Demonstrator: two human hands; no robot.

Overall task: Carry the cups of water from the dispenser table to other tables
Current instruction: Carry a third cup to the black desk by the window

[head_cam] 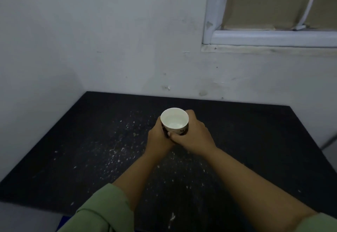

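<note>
A white paper cup point(174, 120) with water in it is over the middle of a black table point(255, 140). My left hand point(158, 138) wraps its left side and my right hand point(195, 135) wraps its right side, thumbs meeting in front. Both hands grip the cup. Whether its base touches the tabletop is hidden by my fingers.
The black table is speckled with white flecks and stands in a corner against white walls. A window frame point(269, 37) sits in the wall at upper right. The table's near edge runs by my green sleeves point(102, 211).
</note>
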